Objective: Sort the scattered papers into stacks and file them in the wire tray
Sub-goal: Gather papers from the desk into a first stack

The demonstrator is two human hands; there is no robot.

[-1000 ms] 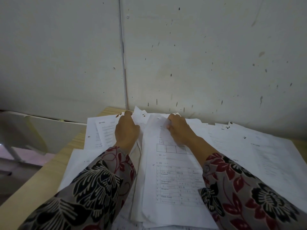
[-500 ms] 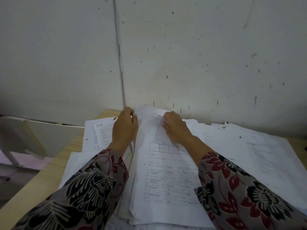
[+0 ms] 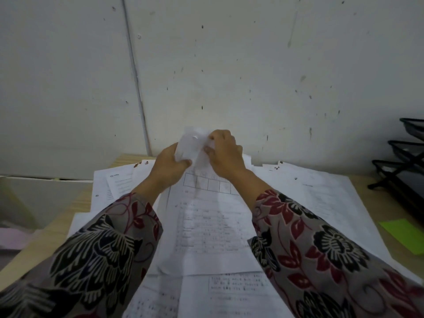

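Paper (image 3: pixel 206 226) looked light and floppy; left hand (image 3: pixel 168 167) and right hand (image 3: pixel 226 154) both pinched its crumpled far edge, a sensible two-handed hold.

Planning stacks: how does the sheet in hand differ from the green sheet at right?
The held sheet is white, printed; the green sheet looks blank. The held sheet's far end is lifted, gripped by left hand and right hand; the green sheet lies flat. Both are paper.

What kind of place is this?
Probably an office or admin desk: printed forms spread over a wooden desk, a black wire tray rack at the right, a scuffed white wall behind.
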